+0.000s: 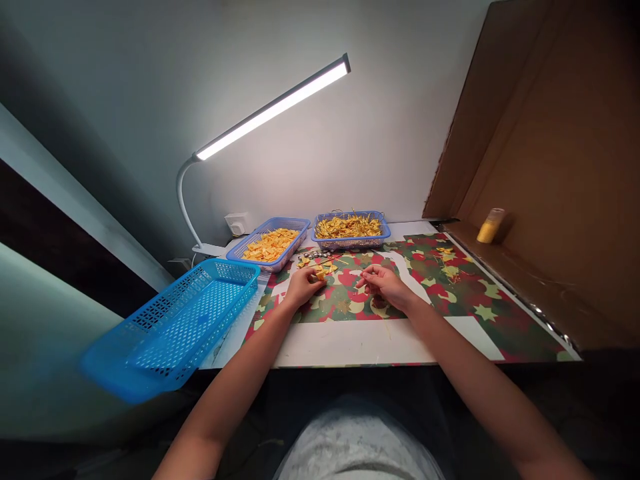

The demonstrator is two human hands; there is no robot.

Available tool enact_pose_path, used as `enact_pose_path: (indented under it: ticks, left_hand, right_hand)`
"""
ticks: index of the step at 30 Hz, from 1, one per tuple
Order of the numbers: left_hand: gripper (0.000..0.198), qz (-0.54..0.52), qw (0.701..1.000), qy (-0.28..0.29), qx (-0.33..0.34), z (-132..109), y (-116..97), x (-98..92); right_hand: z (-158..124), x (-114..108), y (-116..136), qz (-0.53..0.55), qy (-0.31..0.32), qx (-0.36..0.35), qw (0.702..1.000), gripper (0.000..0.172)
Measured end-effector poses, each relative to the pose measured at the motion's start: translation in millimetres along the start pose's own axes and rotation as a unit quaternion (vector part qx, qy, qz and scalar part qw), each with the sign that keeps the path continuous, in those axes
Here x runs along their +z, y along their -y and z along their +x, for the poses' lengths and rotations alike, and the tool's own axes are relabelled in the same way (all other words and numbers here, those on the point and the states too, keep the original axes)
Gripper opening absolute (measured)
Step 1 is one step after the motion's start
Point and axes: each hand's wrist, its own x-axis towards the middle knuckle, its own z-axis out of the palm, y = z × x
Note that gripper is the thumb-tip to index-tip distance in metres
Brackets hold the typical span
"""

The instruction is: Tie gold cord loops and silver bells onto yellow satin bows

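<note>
My left hand (pixel 303 287) is closed over the camouflage-patterned mat, its fingertips on a small yellow piece (pixel 321 274). My right hand (pixel 384 285) is raised a little to the right, thumb and fingers pinched together; whatever they hold is too small to make out. Just beyond my left hand lie a few more yellow pieces (pixel 332 267) and several small silvery round beads or bells (pixel 316 255). One blue basket (pixel 306 225) at the back holds a heap of yellow pieces (pixel 270 245). Beside it, another blue basket (pixel 386 231) contains tangled gold cords (pixel 350 225).
A bright blue basket (pixel 200 319) sticks out past the table's left edge. Behind it stands a lit lamp (pixel 273 110) on a bent neck. Cardboard (pixel 550 147) walls the right side, with a small yellow-filled bottle (pixel 491 226). Gold scraps (pixel 451 272) lie on the mat's right.
</note>
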Motion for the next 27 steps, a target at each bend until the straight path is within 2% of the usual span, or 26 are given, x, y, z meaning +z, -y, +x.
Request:
enact_pose_path:
  ticks: [5,8,11,18,23,27]
  left_hand:
    - [0.043,-0.147,0.985,0.089,0.014,-6,-19,28.5]
    - [0.051,-0.211,0.97,0.12,0.03,-6,-30,48.3]
    - [0.052,-0.256,0.956,0.139,0.043,-8,-35,60.2]
    - [0.043,-0.334,0.933,0.128,0.041,-19,-35,62.1]
    - [0.047,-0.401,0.911,0.098,-0.006,-15,-31,59.2]
    - [0.053,-0.461,0.882,0.085,-0.05,-16,-33,55.5]
  right_hand:
    - [-3,9,3,-0.024,-0.013,-0.05,0.998,0.031]
    - [-7,13,4,-0.038,-0.02,-0.055,0.998,0.03]
    - [-7,13,0,-0.042,-0.04,-0.051,0.997,0.032]
    - [0,13,-7,-0.053,-0.08,-0.076,0.992,0.038]
    - [-5,13,-1,-0.114,-0.135,-0.158,0.971,0.031]
    - [-18,15,6,-0.184,-0.129,-0.223,0.949,0.024]
